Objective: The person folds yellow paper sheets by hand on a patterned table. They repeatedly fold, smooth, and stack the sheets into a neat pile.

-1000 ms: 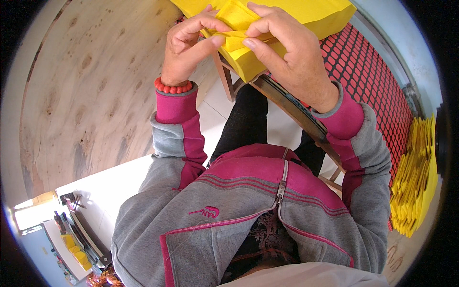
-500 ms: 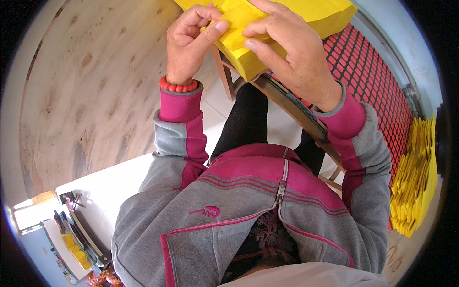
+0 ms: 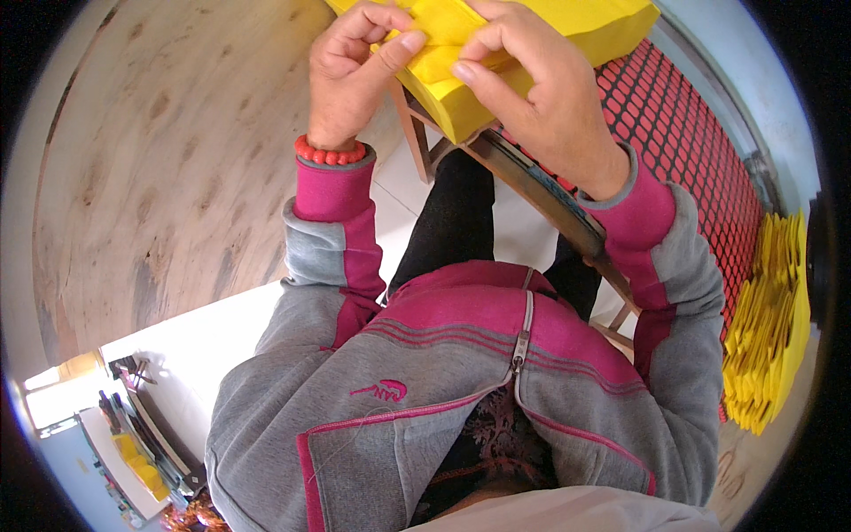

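At the top of the view, both hands are on a piece of yellow fabric [image 3: 445, 27] that looks like thin non-woven cloth, folded over on itself. My left hand [image 3: 347, 80] pinches its left side between thumb and curled fingers. A red bead bracelet [image 3: 330, 152] circles that wrist. My right hand [image 3: 551, 97] closes thumb and index finger on the fold from the right. A yellow corner hangs below the hands, over the edge of a wooden frame. A wider sheet of yellow fabric [image 3: 612, 28] spreads behind the right hand; its far part is cut off.
A pale wooden board [image 3: 168, 177] fills the left side. On the right lies a red surface with black mesh [image 3: 678, 133], edged by a wooden frame [image 3: 541, 197]. A stack of folded yellow pieces [image 3: 767, 328] stands at far right. A cluttered shelf [image 3: 115, 461] shows at lower left.
Both hands have shifted slightly toward the top edge with the yellow fabric. The right thumb and index finger have moved a little along the fold.
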Tool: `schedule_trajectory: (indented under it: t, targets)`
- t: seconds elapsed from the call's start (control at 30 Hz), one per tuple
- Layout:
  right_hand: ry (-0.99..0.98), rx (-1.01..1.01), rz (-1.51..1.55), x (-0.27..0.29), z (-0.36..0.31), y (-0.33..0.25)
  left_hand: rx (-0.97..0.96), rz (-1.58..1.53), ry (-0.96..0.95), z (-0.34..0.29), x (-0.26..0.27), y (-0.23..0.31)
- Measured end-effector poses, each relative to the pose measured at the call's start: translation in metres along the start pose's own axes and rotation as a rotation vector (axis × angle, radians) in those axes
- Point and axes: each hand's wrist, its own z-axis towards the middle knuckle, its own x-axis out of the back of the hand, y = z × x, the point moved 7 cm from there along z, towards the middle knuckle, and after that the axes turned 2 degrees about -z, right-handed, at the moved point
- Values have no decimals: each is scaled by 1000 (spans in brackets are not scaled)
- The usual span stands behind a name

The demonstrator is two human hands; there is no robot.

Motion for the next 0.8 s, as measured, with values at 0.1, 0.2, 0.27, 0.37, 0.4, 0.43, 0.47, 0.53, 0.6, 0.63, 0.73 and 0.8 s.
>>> schedule_trajectory:
  t: [0.1, 0.2, 0.27, 0.37, 0.4, 0.43, 0.47, 0.53, 0.6, 0.63, 0.73, 0.8]
  targets:
    - [101, -35, 44, 12, 0, -2, -19, 22, 74, 1, 8, -2]
    - [59, -159, 84, 16, -13, -9, -85, 65, 76, 8, 13, 3]
    - [-10, -65, 84, 11, -38, -36, -15, 138, 116, 8, 19, 4]
    - [-380, -74, 174, -32, -93, -67, -98, 32, 103, 8, 6, 10]
    - [-435, -151, 247, -45, -112, -61, -133, 5, 95, 5, 0, 14]
    - [-517, -200, 293, -58, -132, -51, -121, 9, 131, 5, -1, 15]
    - [-623, -327, 278, -69, -154, -28, -120, 5, 139, 6, -6, 17]
    - [-405, -596, 232, -60, -185, 28, -108, 22, 165, 7, -10, 21]
    - [-338, -793, 9, -47, -224, 67, -147, 30, 161, 9, -13, 26]
    - [-240, -676, -167, -44, -231, 69, -163, 25, 162, 10, -13, 26]
    - [-311, -683, -499, -55, -269, 96, -182, 32, 156, 8, -6, 20]
    - [-321, -816, -361, -65, -290, 126, -184, 123, 144, 5, 4, 14]
